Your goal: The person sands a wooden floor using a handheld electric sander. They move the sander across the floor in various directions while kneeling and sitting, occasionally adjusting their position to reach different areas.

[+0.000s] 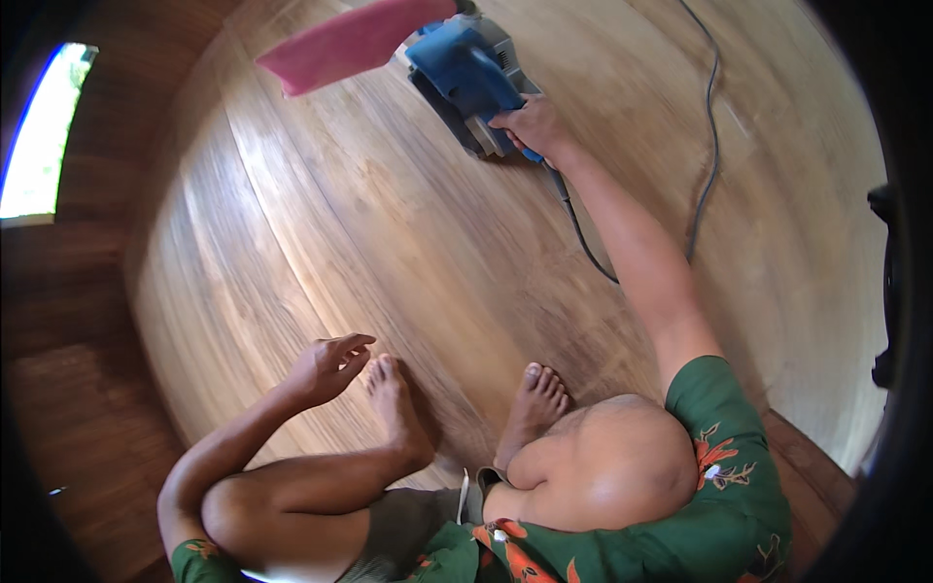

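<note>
My right hand (533,126) is wrapped round the rear handle of a blue belt sander (466,73) at arm's length, at the top of the view. The sander rests on the wooden floor boards (379,223), and a pink dust bag (350,47) sticks out from it to the left. From the handle a dark power cord (580,229) trails back under my right forearm. My left hand (330,369) hangs by my left foot with loosely bent fingers, apart from each other, and nothing in them.
Past my right arm the cord (717,126) curves across the boards toward the far side. A dark wooden wall (87,291) with a bright window opening (47,136) stands on the left. My bare feet (392,398) are on the floor close in front of me.
</note>
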`<action>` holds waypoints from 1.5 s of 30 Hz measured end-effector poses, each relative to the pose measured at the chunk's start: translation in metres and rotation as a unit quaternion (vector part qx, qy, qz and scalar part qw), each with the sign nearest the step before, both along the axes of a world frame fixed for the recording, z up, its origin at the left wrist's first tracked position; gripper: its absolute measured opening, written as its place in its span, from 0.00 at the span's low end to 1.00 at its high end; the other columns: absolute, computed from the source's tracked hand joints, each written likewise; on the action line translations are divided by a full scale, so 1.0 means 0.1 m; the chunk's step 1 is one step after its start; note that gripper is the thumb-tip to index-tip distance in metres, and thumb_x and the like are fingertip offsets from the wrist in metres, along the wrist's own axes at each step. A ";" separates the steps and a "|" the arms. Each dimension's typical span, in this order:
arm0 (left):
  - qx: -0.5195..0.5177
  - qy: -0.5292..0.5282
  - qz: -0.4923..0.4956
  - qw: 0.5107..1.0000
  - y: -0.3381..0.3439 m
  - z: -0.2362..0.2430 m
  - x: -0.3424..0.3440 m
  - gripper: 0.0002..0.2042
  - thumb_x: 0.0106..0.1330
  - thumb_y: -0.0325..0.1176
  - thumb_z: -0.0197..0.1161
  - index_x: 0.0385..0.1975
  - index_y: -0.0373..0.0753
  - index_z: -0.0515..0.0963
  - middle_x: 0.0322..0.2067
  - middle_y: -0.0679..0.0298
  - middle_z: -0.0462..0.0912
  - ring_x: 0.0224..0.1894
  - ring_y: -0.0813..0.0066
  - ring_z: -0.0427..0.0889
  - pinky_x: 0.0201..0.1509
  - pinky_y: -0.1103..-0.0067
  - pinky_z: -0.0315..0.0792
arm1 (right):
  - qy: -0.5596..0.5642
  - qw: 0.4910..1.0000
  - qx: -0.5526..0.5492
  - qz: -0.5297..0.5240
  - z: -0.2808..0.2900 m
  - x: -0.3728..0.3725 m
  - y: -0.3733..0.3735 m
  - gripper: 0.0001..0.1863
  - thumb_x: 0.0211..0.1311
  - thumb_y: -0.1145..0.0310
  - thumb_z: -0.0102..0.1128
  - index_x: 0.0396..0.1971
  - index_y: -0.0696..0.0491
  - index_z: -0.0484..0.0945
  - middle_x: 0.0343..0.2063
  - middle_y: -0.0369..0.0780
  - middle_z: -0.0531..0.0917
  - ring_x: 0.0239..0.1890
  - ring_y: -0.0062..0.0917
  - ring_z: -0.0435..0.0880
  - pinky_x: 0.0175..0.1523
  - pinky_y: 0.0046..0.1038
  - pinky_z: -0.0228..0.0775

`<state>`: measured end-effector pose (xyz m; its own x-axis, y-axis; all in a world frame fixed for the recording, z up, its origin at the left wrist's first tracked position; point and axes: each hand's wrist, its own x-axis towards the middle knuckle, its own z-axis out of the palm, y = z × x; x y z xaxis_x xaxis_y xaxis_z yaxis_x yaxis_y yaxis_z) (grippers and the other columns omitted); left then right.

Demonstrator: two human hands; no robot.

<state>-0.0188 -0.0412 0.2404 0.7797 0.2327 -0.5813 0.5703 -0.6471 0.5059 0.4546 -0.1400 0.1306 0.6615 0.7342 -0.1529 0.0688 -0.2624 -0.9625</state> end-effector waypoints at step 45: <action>-0.038 0.086 0.063 0.994 0.30 -0.25 -0.36 0.18 0.77 0.39 0.60 0.61 0.37 0.79 0.44 0.49 0.90 0.46 0.62 0.89 0.50 0.66 0.82 | 0.080 0.997 -0.020 0.014 -0.23 -0.04 0.25 0.10 0.57 0.69 0.74 0.27 0.56 0.80 0.17 0.36 0.80 0.16 0.19 0.76 0.24 0.26 0.69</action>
